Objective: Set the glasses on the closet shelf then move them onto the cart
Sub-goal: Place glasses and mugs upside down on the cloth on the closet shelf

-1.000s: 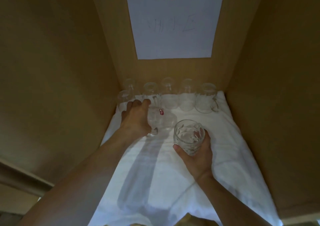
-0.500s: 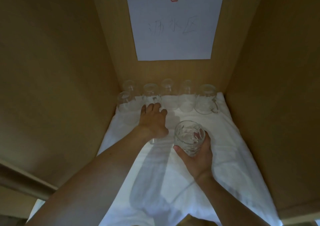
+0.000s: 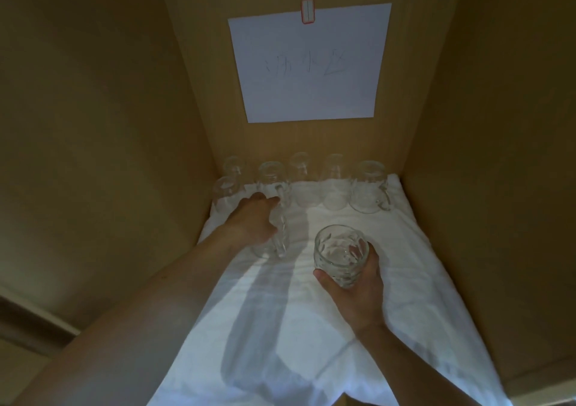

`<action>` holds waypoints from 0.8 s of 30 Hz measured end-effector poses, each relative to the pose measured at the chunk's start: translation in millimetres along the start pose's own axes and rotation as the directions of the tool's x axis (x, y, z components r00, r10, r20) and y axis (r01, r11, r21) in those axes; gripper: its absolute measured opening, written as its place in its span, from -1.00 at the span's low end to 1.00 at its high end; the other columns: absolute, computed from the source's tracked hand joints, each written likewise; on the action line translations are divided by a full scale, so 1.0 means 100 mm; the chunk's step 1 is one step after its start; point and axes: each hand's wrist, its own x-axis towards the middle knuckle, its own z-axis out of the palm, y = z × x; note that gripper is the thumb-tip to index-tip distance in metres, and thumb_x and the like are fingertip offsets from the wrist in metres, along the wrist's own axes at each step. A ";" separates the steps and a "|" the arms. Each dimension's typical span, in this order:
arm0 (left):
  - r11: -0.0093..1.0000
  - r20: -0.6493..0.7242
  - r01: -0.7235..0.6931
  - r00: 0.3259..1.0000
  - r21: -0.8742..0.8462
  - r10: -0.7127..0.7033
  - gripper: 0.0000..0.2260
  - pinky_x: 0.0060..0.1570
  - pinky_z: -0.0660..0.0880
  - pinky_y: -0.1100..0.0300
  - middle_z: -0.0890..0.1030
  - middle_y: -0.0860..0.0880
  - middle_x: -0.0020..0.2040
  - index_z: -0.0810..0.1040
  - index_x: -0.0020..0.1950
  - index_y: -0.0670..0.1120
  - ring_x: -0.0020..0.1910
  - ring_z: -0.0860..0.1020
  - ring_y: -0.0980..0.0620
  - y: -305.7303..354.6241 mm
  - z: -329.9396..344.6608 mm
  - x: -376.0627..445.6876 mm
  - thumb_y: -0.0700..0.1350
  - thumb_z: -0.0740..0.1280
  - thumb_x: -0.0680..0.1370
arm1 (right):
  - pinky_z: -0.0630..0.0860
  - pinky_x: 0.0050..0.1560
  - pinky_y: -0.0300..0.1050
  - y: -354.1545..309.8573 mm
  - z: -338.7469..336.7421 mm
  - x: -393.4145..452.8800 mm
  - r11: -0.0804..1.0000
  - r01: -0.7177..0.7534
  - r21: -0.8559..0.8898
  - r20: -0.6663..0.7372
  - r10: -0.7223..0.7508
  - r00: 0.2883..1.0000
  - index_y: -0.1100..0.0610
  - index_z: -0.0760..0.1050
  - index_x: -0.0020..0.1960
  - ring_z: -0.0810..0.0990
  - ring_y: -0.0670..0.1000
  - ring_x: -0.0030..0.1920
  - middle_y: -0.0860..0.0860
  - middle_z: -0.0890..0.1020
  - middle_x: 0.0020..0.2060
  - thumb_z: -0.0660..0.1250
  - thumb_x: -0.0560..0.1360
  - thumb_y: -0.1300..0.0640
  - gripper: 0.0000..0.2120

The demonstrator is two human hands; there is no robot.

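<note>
Inside the wooden closet, a white cloth (image 3: 420, 281) covers the shelf. Several clear glasses stand in a row at the back, among them a handled mug (image 3: 369, 187) on the right and a small glass (image 3: 224, 190) by the left wall. My left hand (image 3: 251, 220) grips a clear glass mug (image 3: 279, 237) that stands on the cloth just in front of the row's left part; its handle faces right. My right hand (image 3: 358, 290) holds a dimpled glass (image 3: 339, 254) upright, close above the cloth at mid-shelf.
A white paper sheet (image 3: 308, 63) with handwriting hangs on the closet's back wall. Wooden side walls (image 3: 483, 187) close in the shelf left and right. The cloth's front edge drapes over the shelf lip below my arms.
My left hand has shifted left with its mug, from mid-shelf toward the left wall. My right hand and its glass have barely moved.
</note>
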 end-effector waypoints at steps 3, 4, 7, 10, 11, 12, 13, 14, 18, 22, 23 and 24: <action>0.999 -0.060 0.046 0.997 -0.022 -0.048 -0.33 0.45 0.32 0.05 0.27 -0.07 0.57 0.22 0.62 0.06 0.50 0.28 -0.14 -0.01 0.04 0.06 -0.07 0.41 0.57 | 0.38 0.29 -0.31 -0.01 0.00 0.00 1.000 -0.003 -0.016 -0.003 0.003 1.000 0.04 0.22 0.53 0.45 -0.09 0.33 -0.06 0.45 0.36 0.71 0.11 -0.12 0.13; 0.998 -0.072 0.064 0.995 -0.024 -0.065 -0.34 0.45 0.32 0.06 0.27 -0.05 0.57 0.22 0.62 0.06 0.50 0.28 -0.14 -0.01 0.03 0.08 -0.09 0.41 0.57 | 0.39 0.29 -0.30 -0.01 0.00 0.00 1.000 -0.007 -0.017 -0.001 0.007 1.000 0.03 0.22 0.53 0.45 -0.09 0.33 -0.06 0.45 0.36 0.71 0.10 -0.13 0.13; 0.994 -0.098 0.105 0.989 -0.041 -0.109 -0.36 0.46 0.31 0.06 0.24 -0.05 0.59 0.21 0.62 0.07 0.52 0.25 -0.14 0.03 0.01 0.12 -0.10 0.38 0.59 | 0.39 0.28 -0.31 0.00 0.01 0.00 0.999 -0.030 -0.024 0.004 0.030 1.000 0.04 0.22 0.52 0.46 -0.09 0.31 -0.06 0.46 0.35 0.72 0.11 -0.10 0.12; 0.990 -0.116 0.118 0.985 -0.077 -0.126 -0.38 0.46 0.30 0.02 0.21 -0.08 0.61 0.21 0.62 0.06 0.53 0.24 -0.16 0.03 0.01 0.17 -0.05 0.37 0.60 | 0.40 0.29 -0.29 -0.02 0.00 0.00 0.998 -0.047 -0.032 0.007 0.047 0.999 0.05 0.21 0.53 0.47 -0.07 0.31 -0.05 0.47 0.34 0.73 0.11 -0.08 0.13; 0.990 -0.125 0.118 0.984 -0.082 -0.128 -0.39 0.46 0.31 0.01 0.21 -0.09 0.61 0.22 0.62 0.05 0.53 0.25 -0.17 0.03 0.01 0.18 -0.03 0.36 0.61 | 0.39 0.29 -0.29 -0.02 0.00 0.01 0.998 -0.048 -0.030 0.009 0.048 0.999 0.05 0.21 0.53 0.47 -0.09 0.31 -0.07 0.46 0.32 0.73 0.11 -0.06 0.13; 0.990 -0.133 0.119 0.983 -0.082 -0.129 -0.39 0.45 0.31 0.00 0.20 -0.09 0.61 0.21 0.62 0.05 0.53 0.24 -0.18 0.03 0.01 0.19 -0.02 0.36 0.61 | 0.39 0.29 -0.29 -0.03 0.00 0.01 0.998 -0.051 -0.025 0.015 0.051 0.999 0.04 0.20 0.53 0.46 -0.10 0.30 -0.09 0.45 0.31 0.74 0.11 -0.03 0.13; 0.990 -0.141 0.119 0.982 -0.081 -0.129 -0.40 0.45 0.32 -0.01 0.19 -0.10 0.62 0.20 0.63 0.04 0.54 0.23 -0.19 0.03 0.01 0.19 0.00 0.35 0.62 | 0.38 0.30 -0.28 -0.02 -0.01 0.01 0.998 -0.051 -0.024 0.024 0.052 0.998 0.03 0.19 0.53 0.45 -0.11 0.30 -0.11 0.44 0.31 0.74 0.11 0.00 0.14; 0.989 -0.148 0.122 0.980 -0.080 -0.133 -0.40 0.45 0.32 -0.03 0.16 -0.10 0.63 0.19 0.63 0.04 0.55 0.21 -0.20 0.04 0.02 0.19 0.01 0.33 0.64 | 0.38 0.30 -0.29 -0.01 -0.01 0.00 0.998 -0.051 -0.037 0.037 0.052 0.998 0.03 0.17 0.54 0.45 -0.12 0.30 -0.12 0.43 0.31 0.75 0.11 0.03 0.16; 0.989 -0.170 0.134 0.975 -0.066 -0.143 -0.42 0.41 0.38 -0.07 0.11 -0.08 0.65 0.14 0.65 0.05 0.57 0.16 -0.18 0.07 0.07 0.15 0.00 0.29 0.67 | 0.34 0.24 -0.48 0.01 -0.01 0.01 0.988 -0.056 -0.145 0.084 0.068 0.994 -0.05 0.13 0.51 0.43 -0.14 0.32 -0.14 0.41 0.32 0.75 0.11 0.09 0.16; 0.992 -0.150 0.123 0.981 -0.032 -0.126 -0.41 0.38 0.40 -0.08 0.13 -0.10 0.64 0.14 0.65 0.05 0.55 0.19 -0.21 0.05 0.03 0.15 0.03 0.30 0.66 | 0.48 0.17 -0.32 -0.14 -0.11 0.18 0.946 0.032 -0.322 0.225 0.043 0.974 0.05 0.30 0.47 0.49 0.04 0.34 -0.01 0.50 0.32 0.76 0.04 -0.02 0.11; 0.993 -0.143 0.119 0.982 -0.024 -0.121 -0.40 0.37 0.40 -0.07 0.14 -0.10 0.63 0.14 0.65 0.06 0.54 0.20 -0.21 0.04 0.02 0.16 0.04 0.30 0.66 | 0.45 0.17 -0.39 -0.21 -0.14 0.25 0.941 0.069 -0.333 0.221 0.007 0.975 0.09 0.32 0.44 0.50 0.05 0.33 -0.01 0.52 0.29 0.76 0.05 -0.01 0.07; 0.993 -0.138 0.115 0.983 -0.021 -0.117 -0.40 0.37 0.41 -0.07 0.14 -0.09 0.63 0.15 0.65 0.06 0.54 0.22 -0.21 0.03 0.01 0.16 0.06 0.31 0.65 | 0.40 0.15 -0.44 -0.29 -0.15 0.33 0.926 0.083 -0.367 0.237 0.007 0.971 0.09 0.32 0.43 0.51 0.03 0.31 -0.04 0.52 0.26 0.76 0.08 0.01 0.03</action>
